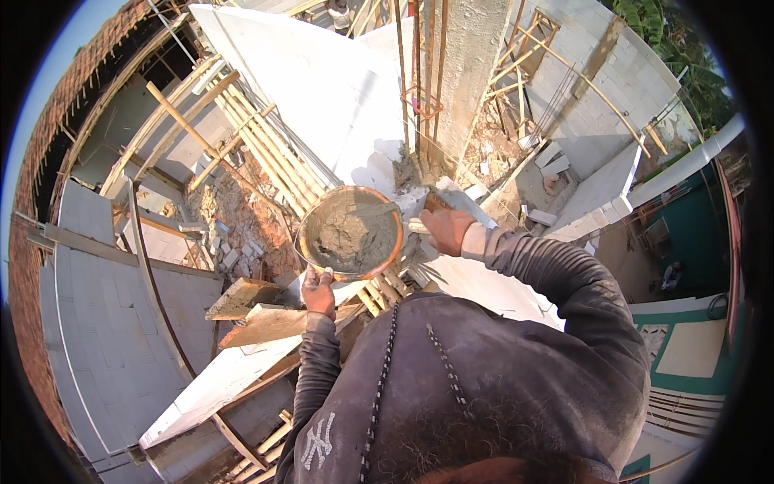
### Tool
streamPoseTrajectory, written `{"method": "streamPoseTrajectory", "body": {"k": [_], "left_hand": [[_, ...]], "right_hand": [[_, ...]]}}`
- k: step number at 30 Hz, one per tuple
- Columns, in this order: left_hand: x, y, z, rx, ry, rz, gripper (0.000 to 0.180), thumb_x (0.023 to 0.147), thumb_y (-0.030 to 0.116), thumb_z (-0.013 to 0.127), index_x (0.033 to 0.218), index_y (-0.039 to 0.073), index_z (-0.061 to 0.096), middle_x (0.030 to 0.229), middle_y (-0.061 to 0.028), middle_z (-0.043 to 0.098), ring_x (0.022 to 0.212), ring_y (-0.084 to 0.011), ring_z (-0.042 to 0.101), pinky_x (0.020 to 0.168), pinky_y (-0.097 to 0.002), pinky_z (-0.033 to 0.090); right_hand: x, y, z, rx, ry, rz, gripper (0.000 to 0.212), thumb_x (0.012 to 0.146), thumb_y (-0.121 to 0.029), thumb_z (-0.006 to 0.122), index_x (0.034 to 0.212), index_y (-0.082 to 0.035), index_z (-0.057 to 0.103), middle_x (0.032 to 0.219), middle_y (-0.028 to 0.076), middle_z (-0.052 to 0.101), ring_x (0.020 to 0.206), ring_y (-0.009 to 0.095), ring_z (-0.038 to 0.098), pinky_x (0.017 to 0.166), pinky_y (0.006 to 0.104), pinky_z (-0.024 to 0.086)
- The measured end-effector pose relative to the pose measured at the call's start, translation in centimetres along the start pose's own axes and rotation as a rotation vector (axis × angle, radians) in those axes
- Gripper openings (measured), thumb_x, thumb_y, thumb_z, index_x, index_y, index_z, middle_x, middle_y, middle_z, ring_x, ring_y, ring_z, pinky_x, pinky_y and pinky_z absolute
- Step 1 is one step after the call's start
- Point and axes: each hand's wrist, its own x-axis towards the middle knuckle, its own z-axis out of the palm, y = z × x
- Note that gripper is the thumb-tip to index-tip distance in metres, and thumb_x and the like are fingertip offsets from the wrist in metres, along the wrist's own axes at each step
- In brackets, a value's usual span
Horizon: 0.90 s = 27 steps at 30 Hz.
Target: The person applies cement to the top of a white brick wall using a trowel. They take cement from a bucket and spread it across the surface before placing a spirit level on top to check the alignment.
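Observation:
My left hand (318, 292) is closed on the near rim of a round, orange-brown basin (301, 242), its thumb over the edge. Wet grey mortar (355, 235) partly fills the basin. To the right of it my right hand (450, 231) is wrapped round a tool whose pale handle end (417, 227) sticks out toward the basin; it looks like a trowel. Its blade cannot be made out clearly against the grey surfaces beyond the fingers. Just past both hands, grey mortar lies at the foot of a rough concrete column (472, 77) and upright rusty reinforcing bars (418, 97).
A bright white wall (298, 73) rises ahead. Bamboo poles (266, 145) lean at the left above rubble (226, 218). Wooden planks (266, 327) lie below my left hand. Grey block walls (621, 81) and broken blocks (552, 160) are at the right, well below.

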Motion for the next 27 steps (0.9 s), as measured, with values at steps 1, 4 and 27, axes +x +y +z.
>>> {"method": "streamPoseTrajectory", "body": {"k": [1, 4, 27], "left_hand": [[-0.3, 0.4, 0.6, -0.030, 0.001, 0.011, 0.040, 0.098, -0.001, 0.060, 0.137, -0.004, 0.054, 0.105, -0.0019, 0.067, 0.089, -0.0087, 0.060, 0.081, -0.0242, 0.049], [-0.4, 0.5, 0.2, -0.053, 0.015, 0.022, 0.039, 0.097, -0.002, 0.060, 0.135, -0.007, 0.054, 0.106, -0.0032, 0.068, 0.089, -0.0084, 0.061, 0.080, -0.0232, 0.049], [0.2, 1.7, 0.0, 0.091, -0.007, -0.096, 0.041, 0.098, 0.003, 0.061, 0.138, -0.002, 0.054, 0.106, -0.0047, 0.069, 0.097, -0.0138, 0.066, 0.081, -0.0271, 0.054]], "right_hand": [[0.0, 0.5, 0.0, -0.026, -0.131, 0.079, 0.044, 0.088, -0.027, 0.064, 0.122, -0.002, 0.052, 0.098, 0.024, 0.068, 0.094, 0.044, 0.068, 0.081, 0.0534, 0.053], [-1.6, -1.0, -0.4, 0.057, 0.035, -0.009, 0.040, 0.087, -0.028, 0.065, 0.115, -0.001, 0.054, 0.097, 0.024, 0.070, 0.091, 0.044, 0.069, 0.081, 0.0544, 0.052], [0.6, 2.8, -3.4, 1.343, 0.002, 0.092, 0.040, 0.089, -0.028, 0.075, 0.117, -0.001, 0.065, 0.075, 0.007, 0.067, 0.056, 0.013, 0.058, 0.052, 0.0285, 0.046]]}}
